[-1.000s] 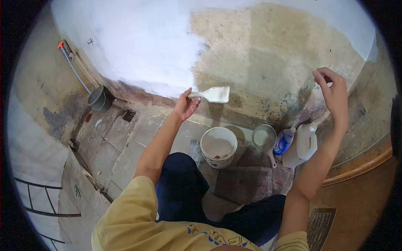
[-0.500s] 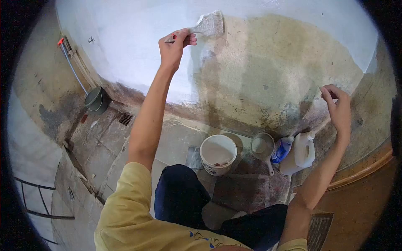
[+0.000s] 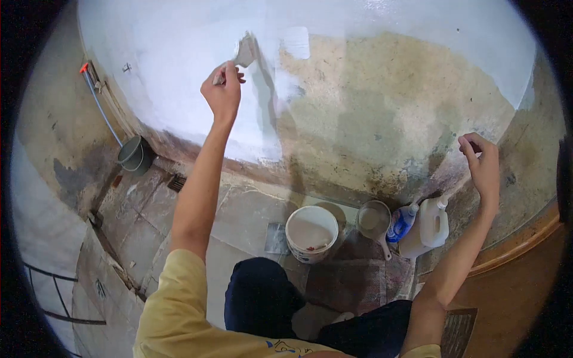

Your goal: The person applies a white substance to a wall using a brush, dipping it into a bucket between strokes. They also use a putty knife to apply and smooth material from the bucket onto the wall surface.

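My left hand (image 3: 223, 92) is raised and grips the handle of a wide paint brush (image 3: 243, 52), whose bristles press against the wall (image 3: 370, 119) at the edge of the white painted patch. The right part of the wall is bare, stained and brownish. My right hand (image 3: 483, 164) hangs in the air at the right, close to the wall, fingers curled, and it seems to hold nothing. Below, on the floor, a white paint bucket (image 3: 311, 232) stands in front of my knees.
Right of the bucket stand a small scoop pot (image 3: 373, 219), a blue-capped bottle (image 3: 403, 221) and a white jug (image 3: 430, 224). A grey pail (image 3: 132, 154) and a pipe (image 3: 98, 98) are at the left corner. A floor drain (image 3: 176, 182) lies nearby.
My left hand lifted the brush from low near the bucket up the wall, then swept it left, leaving fresh white paint. My right hand dropped a little lower.
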The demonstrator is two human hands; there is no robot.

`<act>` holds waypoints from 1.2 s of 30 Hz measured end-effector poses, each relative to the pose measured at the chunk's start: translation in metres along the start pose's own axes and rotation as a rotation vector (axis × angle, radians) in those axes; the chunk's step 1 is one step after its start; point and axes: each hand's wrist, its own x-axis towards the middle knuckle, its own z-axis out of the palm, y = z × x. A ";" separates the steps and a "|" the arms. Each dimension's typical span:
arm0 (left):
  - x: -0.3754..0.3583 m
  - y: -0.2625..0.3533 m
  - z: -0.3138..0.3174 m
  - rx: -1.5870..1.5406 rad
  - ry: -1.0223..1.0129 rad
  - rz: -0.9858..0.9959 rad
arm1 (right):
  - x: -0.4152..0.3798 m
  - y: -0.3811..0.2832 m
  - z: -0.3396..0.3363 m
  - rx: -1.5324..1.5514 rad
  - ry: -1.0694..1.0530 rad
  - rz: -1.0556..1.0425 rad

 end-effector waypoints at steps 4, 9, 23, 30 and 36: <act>-0.017 -0.016 0.034 0.417 -0.002 0.271 | 0.004 -0.004 0.002 0.005 0.075 -0.038; -0.067 0.025 0.088 0.397 -0.148 0.433 | 0.007 -0.018 0.007 0.076 0.062 -0.084; 0.036 0.003 -0.018 0.094 -0.073 0.070 | -0.006 0.003 -0.016 0.043 0.104 -0.034; 0.024 -0.012 0.023 0.371 -0.006 0.237 | -0.001 -0.002 -0.010 0.058 0.100 -0.046; -0.059 0.039 0.099 0.196 -0.215 0.287 | 0.000 -0.020 -0.006 0.058 0.076 -0.129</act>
